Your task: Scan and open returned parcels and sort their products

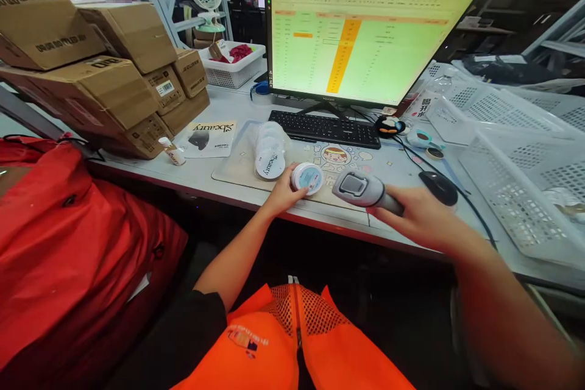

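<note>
White jar (308, 178) near the middle of the worktop's (338, 213) front edge, grasped from the left between the thumb and fingers of the left hand (284, 194), parted only to its width; cannot tell whether resting or lifted. Farther right, grey scanner (359, 187) above the same edge, pointing toward the jar, its handle clasped in the right hand's (418, 214) curled fingers. Just behind, black mouse (437, 187); then, toward the worktop's right edge, white basket (507, 195).
</note>
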Demonstrator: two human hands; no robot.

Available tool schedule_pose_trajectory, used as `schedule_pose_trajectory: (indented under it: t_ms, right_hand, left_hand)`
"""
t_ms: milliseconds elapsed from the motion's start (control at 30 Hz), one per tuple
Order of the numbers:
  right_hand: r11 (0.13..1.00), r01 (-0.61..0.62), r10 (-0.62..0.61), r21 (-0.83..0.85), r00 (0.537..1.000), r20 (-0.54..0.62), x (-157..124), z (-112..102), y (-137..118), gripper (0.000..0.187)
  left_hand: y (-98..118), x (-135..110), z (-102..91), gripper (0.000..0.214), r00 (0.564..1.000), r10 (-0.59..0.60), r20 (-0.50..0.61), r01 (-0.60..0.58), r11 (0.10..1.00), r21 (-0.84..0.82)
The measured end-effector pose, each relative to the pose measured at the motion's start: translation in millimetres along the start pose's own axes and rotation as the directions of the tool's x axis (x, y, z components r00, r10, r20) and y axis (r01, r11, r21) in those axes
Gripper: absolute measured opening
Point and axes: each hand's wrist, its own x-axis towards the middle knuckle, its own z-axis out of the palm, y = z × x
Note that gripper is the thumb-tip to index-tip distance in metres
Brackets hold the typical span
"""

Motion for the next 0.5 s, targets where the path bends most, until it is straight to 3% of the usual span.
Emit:
schedule_pose_trajectory:
  t_ms: [167,300,400,500]
  right_hand:
    - [0.999,0.012,-0.011,-0.032,0.999,0.038,11.7,17.2,-14.4,0.031]
    - [0.997,-0.032,0.032,-0.069,0.999,0.005,16.4,19.2,9.0,0.033]
    - [0.962,-0.215,0.205,-0.167,0.976,-0.079,24.6,21.2,48.6,0.038]
    - [0.818,-0.501,0.466,-0.283,0.865,-0.187,30.9,26.4,92.8,0.051]
  left_hand:
    - [3.3,-1.5,1.2,0.075,1.000,0.003,0.016,-0.003,1.000,0.003]
    - [4.1,-2.0,0.1,0.077,1.000,-0.024,-0.003,0.024,1.000,0.016]
    - [5.0,-2.7,0.2,0.085,0.994,-0.105,-0.011,0.105,0.994,-0.039]
    - [8.1,-3.2,2.7,0.087,0.984,-0.179,-0.006,0.176,0.973,-0.150]
